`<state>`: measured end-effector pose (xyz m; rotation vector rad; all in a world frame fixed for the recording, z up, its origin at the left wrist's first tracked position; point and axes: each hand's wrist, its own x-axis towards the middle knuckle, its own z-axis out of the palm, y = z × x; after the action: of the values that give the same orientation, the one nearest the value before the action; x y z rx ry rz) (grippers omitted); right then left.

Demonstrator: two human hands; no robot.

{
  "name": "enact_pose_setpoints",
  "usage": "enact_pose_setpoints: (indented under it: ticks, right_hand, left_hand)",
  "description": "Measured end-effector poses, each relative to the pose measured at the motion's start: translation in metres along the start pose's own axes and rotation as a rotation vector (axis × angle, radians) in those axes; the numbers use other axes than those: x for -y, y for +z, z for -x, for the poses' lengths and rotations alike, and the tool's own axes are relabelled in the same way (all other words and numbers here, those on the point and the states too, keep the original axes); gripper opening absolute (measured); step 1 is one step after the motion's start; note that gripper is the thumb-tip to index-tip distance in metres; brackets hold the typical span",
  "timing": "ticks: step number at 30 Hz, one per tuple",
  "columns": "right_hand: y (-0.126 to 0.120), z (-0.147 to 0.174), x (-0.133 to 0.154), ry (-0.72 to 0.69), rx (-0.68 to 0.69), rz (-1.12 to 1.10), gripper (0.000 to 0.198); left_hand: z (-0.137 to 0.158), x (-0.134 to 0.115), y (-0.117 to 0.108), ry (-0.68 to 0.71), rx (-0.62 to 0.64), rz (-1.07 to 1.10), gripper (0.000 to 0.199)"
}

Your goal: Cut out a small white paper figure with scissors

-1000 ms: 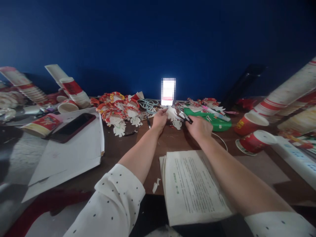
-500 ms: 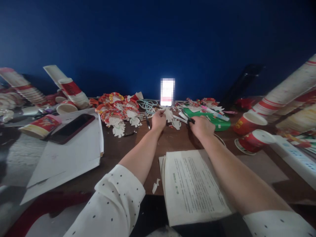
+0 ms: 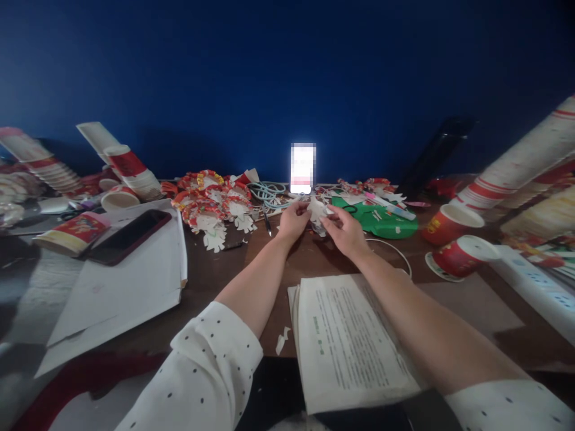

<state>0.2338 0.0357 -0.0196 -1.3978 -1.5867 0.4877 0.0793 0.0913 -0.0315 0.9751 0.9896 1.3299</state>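
A small white paper cutout with a jagged outline [image 3: 318, 211] is held up between my two hands, over the middle of the table. My left hand [image 3: 294, 220] pinches its left side with thumb and fingers. On the other side, the fingertips of my right hand [image 3: 345, 232] close on its right edge. Just behind my right hand, a black-handled pair of scissors [image 3: 349, 209] lies at the edge of a green sheet [image 3: 390, 226]. Left of my left hand rests a black pen [image 3: 267, 224]. More white cutouts [image 3: 214, 232] hang off a pile of red and orange paper crafts [image 3: 202, 194].
A lit phone [image 3: 301, 169] stands against the blue wall. Printed pages [image 3: 345, 341] lie in front of me. Paper cups [image 3: 465, 254] and a power strip [image 3: 539, 281] are at right; a dark phone [image 3: 130, 236] lies on white paper [image 3: 121, 287] at left.
My right hand has let go of the scissors, leaving them by the green sheet, and moved left onto the paper cutout. My left hand keeps its hold, shifted slightly right.
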Motion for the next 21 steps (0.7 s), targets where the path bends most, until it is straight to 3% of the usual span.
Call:
enact_pose_setpoints:
  ticks: [6, 11, 17, 21]
  right_hand:
    - [-0.001, -0.005, -0.005, 0.187, 0.031, -0.207, 0.059]
    - [-0.001, -0.006, -0.011, 0.165, 0.008, -0.178, 0.055]
    - [-0.001, -0.006, -0.017, -0.014, -0.15, 0.086, 0.044]
    - [-0.006, -0.003, -0.01, 0.014, -0.071, 0.285, 0.037]
  left_hand:
    - [0.008, -0.002, 0.005, 0.041, 0.085, -0.146, 0.015]
    - [0.007, 0.0, 0.006, 0.018, 0.082, -0.131, 0.015]
    - [-0.001, -0.003, 0.002, 0.034, -0.134, -0.146, 0.016]
    - [-0.004, -0.005, -0.002, 0.031, -0.248, -0.177, 0.019]
